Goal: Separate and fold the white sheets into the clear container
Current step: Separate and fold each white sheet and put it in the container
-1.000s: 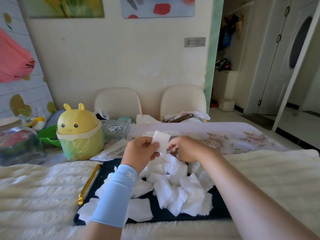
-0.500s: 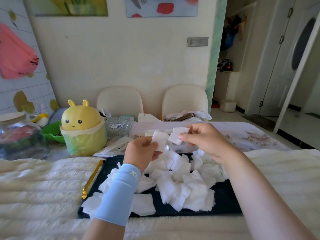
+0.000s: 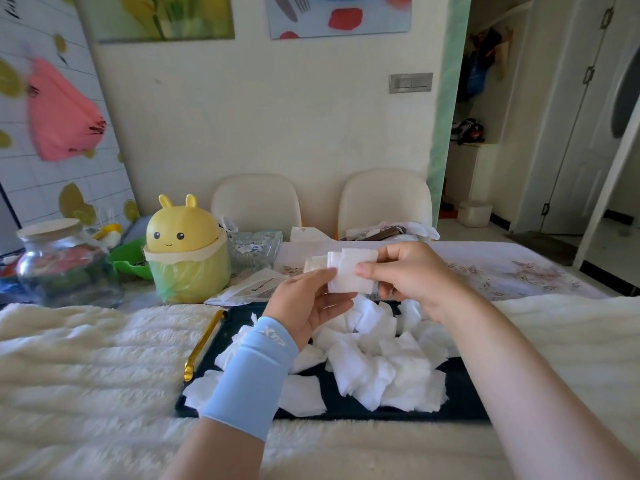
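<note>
1. Sheets of white paper were held up in the air, between both hands and above the pile.
2. Both hands pinched them. The left hand had its thumb and fingers closed on the left edge. The right hand had its thumb and fingers closed on the right edge.
3. The held sheets looked like a few thin layers stuck together, so I think the hands were about to peel one off.
4. Under the hands lay a big pile of white sheets, loose and messy, on a dark tray.
5. A gold handle ran along the tray's left side.
6. The tray sat on a fluffy white cloth.
7. The clear container was hard to pick out. A clear box stood well behind the hands, near a yellow bunny bin, but I could not tell if it was the right one.
8. A glass jar stood far to the left.
9. No folded sheets showed in any container. With so many sheets on the tray, I think most of the job was left to do.
</note>
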`<state>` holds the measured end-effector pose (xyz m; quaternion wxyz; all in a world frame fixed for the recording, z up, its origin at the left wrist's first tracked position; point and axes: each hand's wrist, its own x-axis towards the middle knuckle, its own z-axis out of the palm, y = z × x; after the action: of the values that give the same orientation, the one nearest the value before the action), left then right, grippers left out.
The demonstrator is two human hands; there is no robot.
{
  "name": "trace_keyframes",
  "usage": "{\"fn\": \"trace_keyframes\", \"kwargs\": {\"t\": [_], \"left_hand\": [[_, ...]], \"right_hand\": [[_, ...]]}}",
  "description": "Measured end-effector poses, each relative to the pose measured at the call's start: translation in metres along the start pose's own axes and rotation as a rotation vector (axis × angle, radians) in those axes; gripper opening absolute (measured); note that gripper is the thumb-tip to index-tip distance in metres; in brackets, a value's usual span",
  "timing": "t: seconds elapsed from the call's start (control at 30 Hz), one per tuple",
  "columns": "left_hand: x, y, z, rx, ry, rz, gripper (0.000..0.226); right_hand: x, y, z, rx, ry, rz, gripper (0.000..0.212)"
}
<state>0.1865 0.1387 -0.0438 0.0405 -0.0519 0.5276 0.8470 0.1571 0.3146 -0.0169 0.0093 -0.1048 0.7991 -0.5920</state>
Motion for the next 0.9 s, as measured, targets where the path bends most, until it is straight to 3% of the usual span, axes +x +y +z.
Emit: {"fn": "trace_keyframes", "kwargs": {"t": [0.2,0.37,0.53,0.6,0.67,0.73,0.9], "left_hand": [[0.001,-0.001,0.005,0.08,-0.087,-0.006,0.025],[-0.002,0.001,0.003,0.25,-0.164,0.07,0.039],[-0.002,0.006,0.001,0.313,-0.082,0.154,0.012],[-0.001,0.009,-0.003,0.267,-0.007,0.145,0.01],[0.001,0.011,-0.006,0.21,0.062,0.143,0.007],[0.002,0.012,-0.006,0.15,0.108,0.132,0.005],[0.002,0.011,-0.006,0.135,0.153,0.15,0.011]], "right_hand": [[0.006,0.005,0.006,-0.102,0.07,0.028,0.03],[0.006,0.004,0.005,0.036,0.003,0.03,0.046],[0.005,0.005,0.004,0.206,-0.027,0.017,0.019],[0.005,0.007,-0.001,-0.005,0.052,0.011,0.008],[0.009,0.017,-0.004,-0.487,0.049,0.036,0.03],[0.011,0.028,0.0,-0.774,-0.033,0.101,0.042],[0.012,0.033,0.003,-0.625,-0.077,0.087,0.013]]}}
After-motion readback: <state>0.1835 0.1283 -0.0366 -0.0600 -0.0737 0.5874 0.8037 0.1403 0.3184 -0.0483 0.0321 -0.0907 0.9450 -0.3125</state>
